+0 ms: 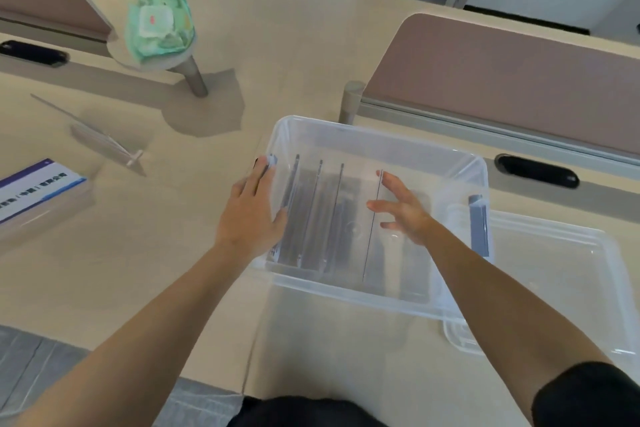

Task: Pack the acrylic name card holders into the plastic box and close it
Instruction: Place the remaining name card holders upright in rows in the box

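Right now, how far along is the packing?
Done: several holders stand on edge in the plastic box. In hand: the right hand is setting another holder upright inside while the left hand steadies the box wall. Left: one holder lies on the desk, and the lid is off, beside the box.

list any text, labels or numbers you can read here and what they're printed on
No text here can be read in full.
Stack of cards at the left edge of the desk: a line of dark print on a white and blue face, too blurred to read.
Green wipes pack on the round stand: a white flap with a small red mark, not legible.
Plastic box, lid and acrylic holders: no print visible.
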The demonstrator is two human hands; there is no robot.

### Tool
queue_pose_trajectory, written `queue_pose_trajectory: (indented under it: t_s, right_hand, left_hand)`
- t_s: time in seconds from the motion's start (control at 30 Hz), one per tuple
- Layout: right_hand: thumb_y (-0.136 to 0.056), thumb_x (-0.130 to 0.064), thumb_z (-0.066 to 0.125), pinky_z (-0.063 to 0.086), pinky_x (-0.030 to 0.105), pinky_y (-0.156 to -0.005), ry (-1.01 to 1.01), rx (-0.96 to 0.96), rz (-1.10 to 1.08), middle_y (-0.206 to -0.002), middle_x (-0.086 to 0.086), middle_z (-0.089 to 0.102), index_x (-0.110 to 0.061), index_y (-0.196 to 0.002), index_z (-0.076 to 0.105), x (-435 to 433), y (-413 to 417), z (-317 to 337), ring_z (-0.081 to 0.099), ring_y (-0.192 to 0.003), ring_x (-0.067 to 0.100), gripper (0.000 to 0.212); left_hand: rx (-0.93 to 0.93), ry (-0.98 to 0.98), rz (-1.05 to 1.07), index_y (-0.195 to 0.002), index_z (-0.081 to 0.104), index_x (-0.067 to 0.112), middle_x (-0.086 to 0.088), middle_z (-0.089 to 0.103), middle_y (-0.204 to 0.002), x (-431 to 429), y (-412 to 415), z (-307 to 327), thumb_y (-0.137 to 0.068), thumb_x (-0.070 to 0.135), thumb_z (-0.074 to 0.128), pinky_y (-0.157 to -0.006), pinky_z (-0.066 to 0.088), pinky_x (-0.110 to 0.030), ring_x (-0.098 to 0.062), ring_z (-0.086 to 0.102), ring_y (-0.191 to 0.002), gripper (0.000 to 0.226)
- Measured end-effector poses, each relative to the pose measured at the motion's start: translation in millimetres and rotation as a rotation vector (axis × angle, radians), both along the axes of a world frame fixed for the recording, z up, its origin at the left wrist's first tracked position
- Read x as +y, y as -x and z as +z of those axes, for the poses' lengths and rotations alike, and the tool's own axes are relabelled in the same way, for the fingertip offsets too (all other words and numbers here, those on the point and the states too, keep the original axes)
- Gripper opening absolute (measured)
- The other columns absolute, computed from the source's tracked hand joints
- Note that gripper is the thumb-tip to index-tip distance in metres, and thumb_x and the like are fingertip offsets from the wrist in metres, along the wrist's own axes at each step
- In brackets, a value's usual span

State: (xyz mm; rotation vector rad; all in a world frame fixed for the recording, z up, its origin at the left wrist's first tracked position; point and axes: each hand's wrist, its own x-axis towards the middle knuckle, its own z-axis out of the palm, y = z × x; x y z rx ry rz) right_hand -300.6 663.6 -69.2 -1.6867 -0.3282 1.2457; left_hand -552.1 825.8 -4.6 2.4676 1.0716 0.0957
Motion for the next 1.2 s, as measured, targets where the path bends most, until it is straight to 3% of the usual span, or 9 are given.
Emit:
queue_pose_trajectory:
  t_s: [0.2,0.33,0.5,0.63,0.77,1.2]
  right_hand:
    - [-0.081,-0.026,0.078,0.039,0.053,-0.107,0.045,-0.009,-0.037,-0.156,-0.004,0.031,-0.044,-0.142,0.042,9.6,9.0,-17.7,0.036,-0.139,0.025,0.074]
    - [-0.085,-0.045,0.07,0.027,0.055,-0.115,0.047,-0.169,0.034,-0.162,0.005,0.021,-0.053,-0.146,0.024,3.3,13.5,-9.0,0.023,-0.148,0.025,0.077]
    - [-0.082,-0.043,0.072,0.038,0.051,-0.111,0.011,-0.273,0.22,-0.162,-0.003,0.02,-0.07,-0.135,0.018,-22.4,24.8,10.4,0.034,-0.142,0.021,0.081]
    - [-0.077,-0.062,0.067,0.044,0.051,-0.107,0.16,-0.372,0.429,-0.155,-0.003,0.037,-0.068,-0.141,0.017,-39.5,31.1,3.0,0.051,-0.131,0.022,0.081]
    - [-0.086,-0.039,0.07,0.044,0.054,-0.106,0.14,-0.329,0.37,-0.154,-0.002,0.037,-0.067,-0.14,0.02,-31.3,35.0,3.6,0.048,-0.133,0.026,0.079]
    - [-0.09,-0.041,0.064,0.036,0.057,-0.111,0.097,-0.329,0.418,-0.16,-0.001,0.028,-0.074,-0.137,0.011,-16.8,39.3,2.2,0.04,-0.14,0.031,0.078]
  left_hand:
    - [0.016,0.007,-0.001,-0.154,0.017,0.019,0.007,0.001,-0.164,0.0,1.4,0.1,-0.092,0.029,0.057,-0.108,0.035,-0.04,-0.03,0.021,-0.139,0.074]
    - [0.017,-0.005,-0.03,-0.154,0.016,0.017,0.002,0.003,-0.165,1.6,2.2,0.1,-0.092,0.03,0.056,-0.11,0.033,-0.039,-0.029,0.022,-0.14,0.075]
    - [-0.007,0.008,-0.028,-0.153,0.019,0.016,0.002,0.005,-0.164,1.3,3.2,1.2,-0.092,0.028,0.056,-0.108,0.035,-0.039,-0.032,0.027,-0.137,0.073]
    - [-0.019,0.011,-0.023,-0.152,0.02,0.015,0.003,0.007,-0.164,0.4,2.3,3.9,-0.091,0.025,0.056,-0.108,0.034,-0.039,-0.033,0.03,-0.136,0.071]
    - [-0.012,0.008,-0.014,-0.151,0.023,0.015,0.003,0.007,-0.164,-0.5,0.9,4.0,-0.091,0.024,0.056,-0.108,0.033,-0.039,-0.033,0.031,-0.136,0.069]
    - [-0.028,0.009,0.026,-0.151,0.026,0.018,0.006,0.01,-0.164,1.2,0.7,-0.4,-0.09,0.02,0.056,-0.103,0.038,-0.039,-0.035,0.042,-0.127,0.068]
